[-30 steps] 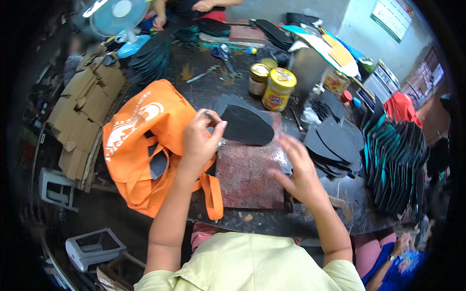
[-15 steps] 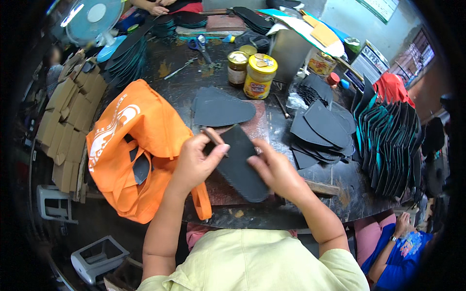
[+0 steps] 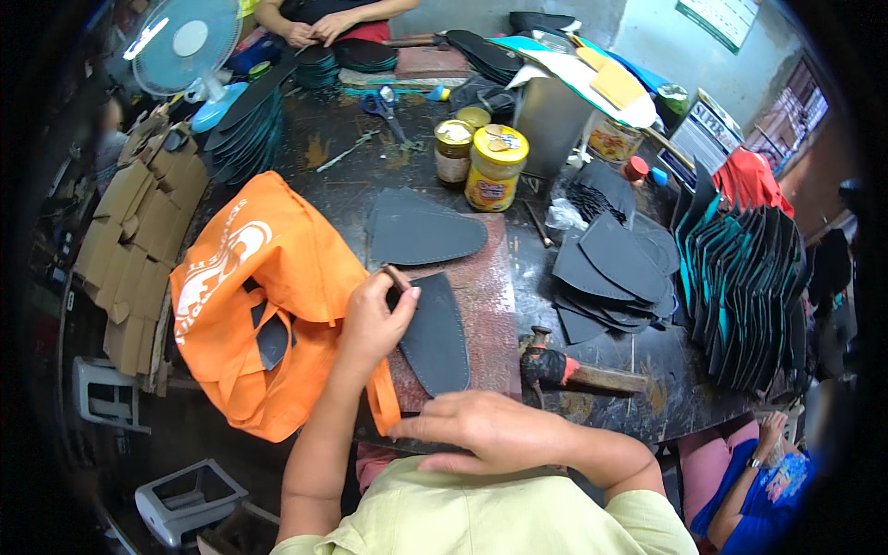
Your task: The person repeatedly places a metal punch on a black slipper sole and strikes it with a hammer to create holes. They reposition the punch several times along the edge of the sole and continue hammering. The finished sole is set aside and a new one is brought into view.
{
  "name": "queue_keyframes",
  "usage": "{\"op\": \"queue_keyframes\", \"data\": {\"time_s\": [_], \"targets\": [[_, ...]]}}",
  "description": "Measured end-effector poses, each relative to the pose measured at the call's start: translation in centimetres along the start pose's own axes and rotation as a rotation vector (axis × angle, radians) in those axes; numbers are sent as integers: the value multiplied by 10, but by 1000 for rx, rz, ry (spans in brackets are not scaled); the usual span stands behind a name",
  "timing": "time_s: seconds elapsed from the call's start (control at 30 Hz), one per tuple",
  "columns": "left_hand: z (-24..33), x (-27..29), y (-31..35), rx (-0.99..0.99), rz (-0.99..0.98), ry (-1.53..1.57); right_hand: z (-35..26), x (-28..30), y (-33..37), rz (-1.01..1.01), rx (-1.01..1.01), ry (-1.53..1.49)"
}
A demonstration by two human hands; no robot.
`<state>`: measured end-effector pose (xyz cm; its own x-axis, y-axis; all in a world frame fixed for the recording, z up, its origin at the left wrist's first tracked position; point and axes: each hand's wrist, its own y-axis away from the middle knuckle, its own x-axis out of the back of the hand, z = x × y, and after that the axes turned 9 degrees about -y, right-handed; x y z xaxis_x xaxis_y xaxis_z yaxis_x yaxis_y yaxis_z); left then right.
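Note:
My left hand is closed round a short brown rod-like tool, its end sticking up past the fingers. Beneath that hand lies a dark, rounded cut piece with small marks along its edge, resting on a reddish-brown worn slab. Another pile of similar dark pieces overlaps the slab's far end. My right hand is stretched out flat at the near table edge, fingers pointing left, close to the hanging strap of an orange cloth bag. I cannot tell whether it touches the strap.
A hammer lies right of the slab. Stacked dark pieces and a long row of teal-edged ones fill the right side. Jars, scissors and a fan stand farther back. People sit across and at lower right.
The dark piece has gone from between both hands down onto the slab. My right hand has let go and moved toward my body, uncovering the hammer. The left still grips the tool.

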<state>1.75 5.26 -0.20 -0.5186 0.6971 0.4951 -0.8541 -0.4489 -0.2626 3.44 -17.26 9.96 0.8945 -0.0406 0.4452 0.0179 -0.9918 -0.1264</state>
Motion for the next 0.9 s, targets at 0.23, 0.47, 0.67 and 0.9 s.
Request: {"op": "queue_keyframes", "data": {"time_s": [0.23,0.47,0.67,0.9], "targets": [[7,17,7,67,-133,-125,17,1,31,295,-144,173],[3,18,-7,-49,50,-62,20,30,130,679,-557,533],[5,3,-9,-33,-54,-91,44,20,158,625,-685,543],[9,13,-5,95,-103,-54,43,32,154,636,-645,295]]}}
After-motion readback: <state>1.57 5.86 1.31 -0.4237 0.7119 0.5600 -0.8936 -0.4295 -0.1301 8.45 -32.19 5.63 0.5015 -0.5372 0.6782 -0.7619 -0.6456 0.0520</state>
